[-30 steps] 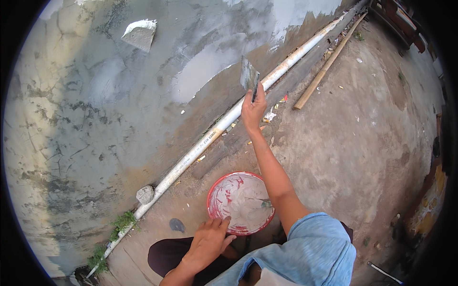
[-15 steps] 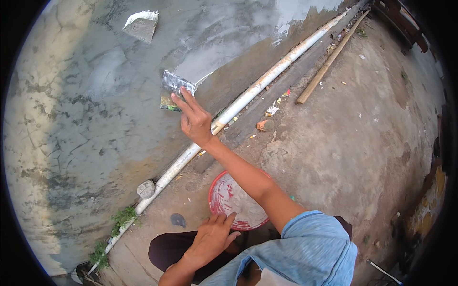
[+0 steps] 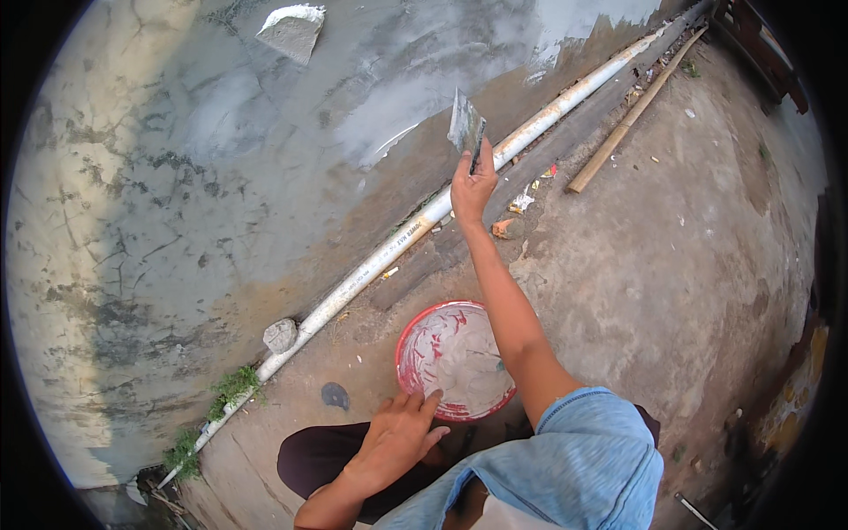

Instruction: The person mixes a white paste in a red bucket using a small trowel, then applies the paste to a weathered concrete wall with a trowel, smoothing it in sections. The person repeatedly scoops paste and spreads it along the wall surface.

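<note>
A broad, flat-bladed putty knife (image 3: 465,121) smeared with pale paste is gripped in my right hand (image 3: 473,190), its blade tilted edge-on in front of the grey wall (image 3: 265,212). Beside the blade, a patch of fresh whitish skim coat (image 3: 389,119) has a bright ridge of paste at its lower edge. My left hand (image 3: 396,440) holds nothing; its fingers are apart and lie over my knee by the near rim of a red tub (image 3: 404,353). Inside the tub is thick greyish-white paste (image 3: 464,358), smeared up the walls.
A white pipe (image 3: 389,252) runs diagonally along the wall's foot, with a stone (image 3: 280,335) against it and weeds (image 3: 231,390) at its lower end. A wooden pole (image 3: 632,115), a brick piece (image 3: 506,229) and litter lie on the ground. Higher up, a pale wedge-shaped patch (image 3: 294,34) marks the wall.
My right hand has moved right, away from the coated patch, and the putty knife has turned from flat against the wall to edge-on. My left hand stays by the tub.
</note>
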A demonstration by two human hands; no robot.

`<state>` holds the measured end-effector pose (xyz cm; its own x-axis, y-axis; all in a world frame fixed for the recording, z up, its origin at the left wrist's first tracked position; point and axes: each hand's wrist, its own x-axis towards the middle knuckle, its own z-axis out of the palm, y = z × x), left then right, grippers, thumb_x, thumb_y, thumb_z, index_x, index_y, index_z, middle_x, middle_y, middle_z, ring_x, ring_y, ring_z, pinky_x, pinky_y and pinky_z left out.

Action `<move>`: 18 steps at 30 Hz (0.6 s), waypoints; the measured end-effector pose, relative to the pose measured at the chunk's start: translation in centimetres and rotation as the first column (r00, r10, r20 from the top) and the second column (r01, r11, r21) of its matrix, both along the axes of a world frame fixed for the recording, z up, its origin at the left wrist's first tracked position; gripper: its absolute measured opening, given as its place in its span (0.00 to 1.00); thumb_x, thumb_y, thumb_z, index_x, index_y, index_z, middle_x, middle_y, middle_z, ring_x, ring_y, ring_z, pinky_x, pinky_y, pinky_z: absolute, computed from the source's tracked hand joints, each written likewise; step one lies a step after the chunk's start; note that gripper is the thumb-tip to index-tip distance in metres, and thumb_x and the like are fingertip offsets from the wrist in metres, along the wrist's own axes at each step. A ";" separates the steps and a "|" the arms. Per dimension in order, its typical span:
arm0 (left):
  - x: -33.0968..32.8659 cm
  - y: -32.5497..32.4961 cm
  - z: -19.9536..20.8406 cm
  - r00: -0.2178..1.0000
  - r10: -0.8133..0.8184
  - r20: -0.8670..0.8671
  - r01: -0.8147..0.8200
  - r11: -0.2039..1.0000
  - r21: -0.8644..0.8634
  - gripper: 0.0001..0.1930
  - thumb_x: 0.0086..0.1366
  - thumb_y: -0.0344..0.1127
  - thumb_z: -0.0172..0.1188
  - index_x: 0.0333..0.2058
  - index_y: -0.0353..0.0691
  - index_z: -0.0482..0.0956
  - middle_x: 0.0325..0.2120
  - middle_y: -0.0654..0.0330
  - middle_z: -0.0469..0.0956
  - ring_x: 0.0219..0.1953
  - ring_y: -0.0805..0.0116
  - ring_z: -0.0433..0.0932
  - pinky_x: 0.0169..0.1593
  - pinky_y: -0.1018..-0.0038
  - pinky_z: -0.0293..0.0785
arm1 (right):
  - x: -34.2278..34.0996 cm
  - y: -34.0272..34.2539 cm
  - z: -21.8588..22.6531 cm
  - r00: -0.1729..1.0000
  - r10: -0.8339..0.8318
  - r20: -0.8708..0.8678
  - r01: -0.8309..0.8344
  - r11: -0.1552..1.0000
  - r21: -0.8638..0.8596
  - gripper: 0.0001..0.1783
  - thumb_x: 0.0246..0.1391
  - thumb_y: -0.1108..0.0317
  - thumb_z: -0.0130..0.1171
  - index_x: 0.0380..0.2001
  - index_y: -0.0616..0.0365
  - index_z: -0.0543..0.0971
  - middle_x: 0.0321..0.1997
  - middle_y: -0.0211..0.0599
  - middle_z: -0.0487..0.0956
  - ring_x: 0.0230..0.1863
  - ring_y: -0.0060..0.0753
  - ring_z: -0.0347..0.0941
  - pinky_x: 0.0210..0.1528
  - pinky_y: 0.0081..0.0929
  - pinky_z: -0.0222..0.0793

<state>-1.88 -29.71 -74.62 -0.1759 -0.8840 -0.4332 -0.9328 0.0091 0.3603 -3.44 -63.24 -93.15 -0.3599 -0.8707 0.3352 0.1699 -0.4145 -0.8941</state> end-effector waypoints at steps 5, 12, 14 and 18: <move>-0.2 -0.6 0.0 0.999 -0.032 0.011 0.032 0.999 -0.023 0.26 0.60 0.42 0.65 0.54 0.34 0.73 0.38 0.50 0.77 0.43 0.52 0.76 0.48 0.62 0.72 | 3.0 2.0 1.6 0.988 0.095 -0.123 -0.098 0.995 -0.021 0.27 0.55 0.82 0.48 0.60 0.60 0.73 0.54 0.49 0.80 0.47 0.39 0.80 0.48 0.29 0.72; 0.2 -1.2 -1.1 1.000 -0.030 0.005 0.030 0.999 0.032 0.27 0.60 0.44 0.66 0.55 0.38 0.72 0.37 0.52 0.77 0.43 0.52 0.77 0.48 0.61 0.73 | 0.8 7.4 1.5 0.889 0.429 -0.158 -0.431 0.902 0.026 0.24 0.58 0.82 0.49 0.59 0.63 0.73 0.55 0.49 0.79 0.52 0.34 0.78 0.53 0.28 0.70; 0.0 -1.7 -0.8 0.999 -0.037 0.023 0.035 0.998 0.050 0.27 0.60 0.45 0.66 0.55 0.38 0.72 0.37 0.52 0.77 0.44 0.53 0.77 0.48 0.61 0.73 | -2.2 1.9 -1.5 0.925 0.359 0.127 -0.361 0.933 -0.005 0.25 0.59 0.80 0.49 0.61 0.66 0.69 0.56 0.49 0.77 0.53 0.33 0.76 0.56 0.26 0.68; 0.4 -1.5 -1.6 0.999 -0.038 0.038 0.034 0.994 0.100 0.28 0.61 0.46 0.65 0.56 0.39 0.72 0.37 0.53 0.77 0.44 0.53 0.77 0.48 0.61 0.73 | -10.2 -10.2 -4.3 0.955 0.085 0.285 -0.111 0.991 0.077 0.28 0.57 0.82 0.44 0.62 0.67 0.65 0.58 0.46 0.74 0.61 0.33 0.69 0.63 0.29 0.60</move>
<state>-1.43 -31.21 -76.18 -0.1874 -0.8295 -0.5261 -0.9463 0.0088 0.3233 -13.64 -73.47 -97.47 -0.3397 -0.9285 0.1502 0.4552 -0.3020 -0.8376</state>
